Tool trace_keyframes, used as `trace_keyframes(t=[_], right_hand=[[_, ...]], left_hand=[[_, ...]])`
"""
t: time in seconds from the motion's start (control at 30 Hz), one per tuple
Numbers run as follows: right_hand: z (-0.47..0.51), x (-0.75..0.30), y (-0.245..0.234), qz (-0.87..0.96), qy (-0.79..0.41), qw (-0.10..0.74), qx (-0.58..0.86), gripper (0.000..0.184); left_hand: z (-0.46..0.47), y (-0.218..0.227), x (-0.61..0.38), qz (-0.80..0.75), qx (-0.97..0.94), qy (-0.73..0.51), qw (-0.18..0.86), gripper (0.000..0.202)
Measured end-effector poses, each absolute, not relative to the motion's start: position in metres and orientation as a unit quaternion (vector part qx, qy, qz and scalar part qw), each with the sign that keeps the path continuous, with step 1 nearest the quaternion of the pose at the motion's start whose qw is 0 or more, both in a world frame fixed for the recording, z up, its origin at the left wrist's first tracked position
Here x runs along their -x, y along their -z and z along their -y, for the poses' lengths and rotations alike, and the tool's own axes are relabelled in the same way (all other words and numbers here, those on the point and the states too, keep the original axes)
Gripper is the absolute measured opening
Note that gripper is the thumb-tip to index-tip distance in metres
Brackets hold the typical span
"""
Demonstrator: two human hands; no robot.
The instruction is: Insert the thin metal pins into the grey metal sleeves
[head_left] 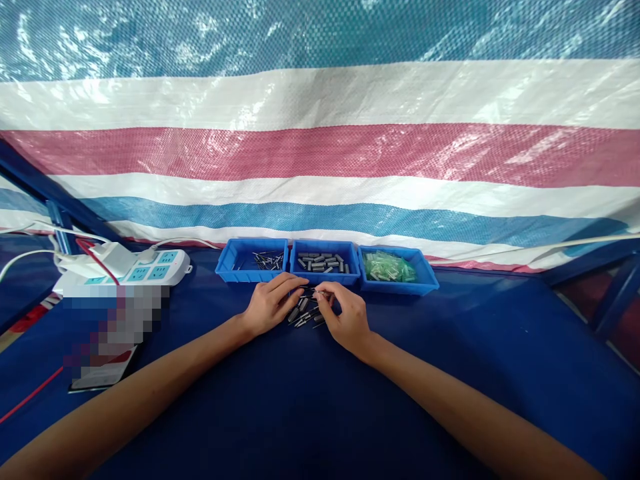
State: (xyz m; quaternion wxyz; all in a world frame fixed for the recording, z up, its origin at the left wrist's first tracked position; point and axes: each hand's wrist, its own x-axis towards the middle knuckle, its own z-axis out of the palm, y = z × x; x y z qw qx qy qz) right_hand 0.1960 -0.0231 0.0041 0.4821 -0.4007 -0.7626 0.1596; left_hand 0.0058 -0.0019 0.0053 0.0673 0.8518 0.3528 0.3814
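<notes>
So the work here looks like fingertip handling of tiny parts, right over a little pile of dark, slim pieces [304, 316] near the centre of the frame, lying loose on the blue tabletop [280, 413]. My read is that the step in hand is picking or lining up single pieces there; I can't tell exactly which. The next move, I'd say, calls for a light pinch and good aim, since the parts overlap and it'd be easy to snag a neighbour.

Left hand [270, 305] sits at the pile's left side, fingers bent and thumb close under them, so only partly open. Can't tell if anything's between the tips. Right hand [349, 316] is on the other side, more closed, thumb and index drawn close together at the pile's upper right. Might be pinching a thin piece, but it's too small to be sure.

Just above the hands, three blue bins stand in a row: the left bin [230, 268] with dark pins, the middle bin [346, 277] with grey cylinders, the right bin [400, 289] with pale green bits.
</notes>
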Motion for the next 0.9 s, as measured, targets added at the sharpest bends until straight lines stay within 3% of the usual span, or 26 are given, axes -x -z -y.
trace_keyframes(t=[0.3, 0.67, 0.9], right_hand=[[0.02, -0.196, -0.004, 0.758, -0.167, 0.518, 0.36, 0.015], [0.019, -0.195, 0.004, 0.812, -0.136, 0.435, 0.366, 0.035], [0.018, -0.195, 0.001, 0.832, -0.126, 0.419, 0.342, 0.032]], left_hand=[[-0.001, 0.001, -0.003, -0.32, -0.871, -0.371, 0.035, 0.013], [0.002, -0.006, -0.004, -0.313, -0.849, -0.424, 0.024, 0.007], [0.005, -0.007, -0.004, -0.316, -0.839, -0.443, 0.02, 0.007]])
